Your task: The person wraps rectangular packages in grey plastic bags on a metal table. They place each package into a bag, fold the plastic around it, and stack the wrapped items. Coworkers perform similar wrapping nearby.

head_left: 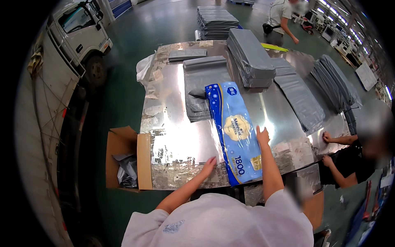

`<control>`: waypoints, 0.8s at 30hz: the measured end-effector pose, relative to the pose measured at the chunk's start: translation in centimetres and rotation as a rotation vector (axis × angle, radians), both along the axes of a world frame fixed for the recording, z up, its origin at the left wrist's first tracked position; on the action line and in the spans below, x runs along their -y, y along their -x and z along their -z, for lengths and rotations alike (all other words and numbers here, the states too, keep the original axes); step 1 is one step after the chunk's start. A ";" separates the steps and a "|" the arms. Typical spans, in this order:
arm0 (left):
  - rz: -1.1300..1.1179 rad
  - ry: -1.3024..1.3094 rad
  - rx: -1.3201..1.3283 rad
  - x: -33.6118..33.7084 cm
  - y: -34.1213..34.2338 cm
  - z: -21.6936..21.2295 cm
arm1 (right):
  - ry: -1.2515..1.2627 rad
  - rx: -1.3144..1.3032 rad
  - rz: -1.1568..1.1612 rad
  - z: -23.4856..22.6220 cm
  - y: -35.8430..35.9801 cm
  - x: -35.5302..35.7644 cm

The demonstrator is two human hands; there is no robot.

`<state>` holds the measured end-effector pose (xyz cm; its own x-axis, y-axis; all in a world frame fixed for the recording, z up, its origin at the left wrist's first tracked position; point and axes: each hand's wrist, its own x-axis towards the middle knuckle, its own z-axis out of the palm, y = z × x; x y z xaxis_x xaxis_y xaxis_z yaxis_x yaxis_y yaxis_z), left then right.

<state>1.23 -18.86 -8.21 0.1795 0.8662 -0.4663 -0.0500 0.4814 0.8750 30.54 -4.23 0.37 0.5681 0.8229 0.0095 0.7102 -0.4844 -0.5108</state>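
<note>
A long blue plastic-wrapped pack [235, 129] lies lengthwise on the shiny metal table [177, 136], reaching from the near edge toward the middle. My right hand [262, 135] rests flat against the pack's right side, fingers together. On the bare metal just left of the pack's near end, my left hand [209, 162] lies palm down, touching the table and holding nothing. A stack of flat grey plastic bags [201, 88] sits just beyond the pack's far left corner.
More grey bag stacks [251, 57] cover the far and right parts of the table. An open cardboard box [123, 160] stands at the table's left edge. Another person's hands [327, 138] rest on the right corner. A white truck [80, 33] is parked at far left.
</note>
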 end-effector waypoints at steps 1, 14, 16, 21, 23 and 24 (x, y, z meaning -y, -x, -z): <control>-0.005 -0.002 -0.018 -1.4 -1.0 -0.5 | 0.171 -0.325 -0.079 2.6 -2.8 0.6; 0.063 -0.327 -0.001 -3.8 -3.1 -14.4 | 0.020 -0.500 -0.271 -5.6 4.0 13.1; 0.065 -0.393 -0.013 -4.3 -2.7 -15.4 | -0.088 -0.329 -0.275 -7.4 4.7 13.5; 0.005 -0.455 0.110 -7.6 -0.8 -21.8 | -0.152 -0.481 -0.323 -11.5 6.5 8.5; 0.001 -0.572 -0.122 -9.7 0.5 -18.0 | -0.132 -0.580 -0.356 -8.9 7.1 5.9; 0.002 -0.506 -0.071 -10.1 1.1 -17.1 | -0.082 -0.551 -0.370 -6.1 7.1 4.8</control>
